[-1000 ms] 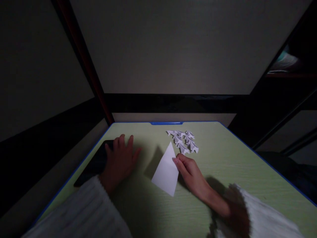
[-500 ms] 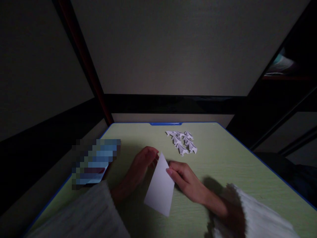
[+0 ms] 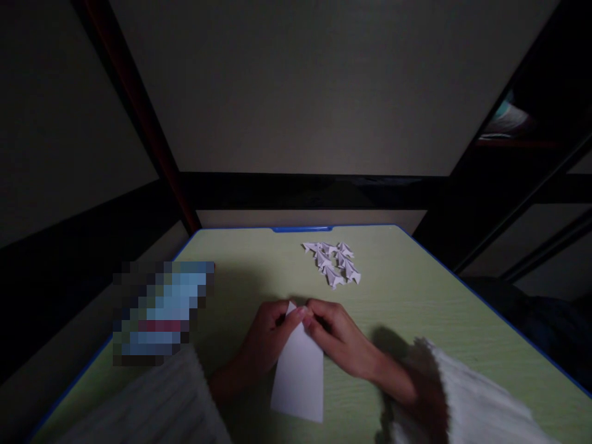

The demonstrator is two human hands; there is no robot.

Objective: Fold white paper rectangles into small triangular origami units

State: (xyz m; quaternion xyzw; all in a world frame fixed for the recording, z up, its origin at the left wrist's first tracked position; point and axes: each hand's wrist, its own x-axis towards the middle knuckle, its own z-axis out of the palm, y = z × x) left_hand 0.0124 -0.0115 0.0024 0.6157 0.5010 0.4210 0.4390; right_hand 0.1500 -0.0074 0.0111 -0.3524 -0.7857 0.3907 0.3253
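Observation:
A white sheet of paper (image 3: 298, 376) lies on the pale green table (image 3: 439, 296), its far end narrowing to a point. My left hand (image 3: 266, 336) and my right hand (image 3: 340, 336) meet at that far tip. Fingers of both hands are curled and pinch the paper's top corner between them. White knitted sleeves cover both forearms. Beyond the hands, a small cluster of several folded white paper pieces (image 3: 332, 262) lies on the table.
A lit screen, blurred into blocks (image 3: 161, 308), lies at the table's left edge. The table has a blue rim and ends against a pale wall with dark wooden beams. Dark shelving stands to the right.
My left hand left the device at the left edge and came to the paper. Both hands drew the sheet nearer and now pinch its tip. The device's screen lit up.

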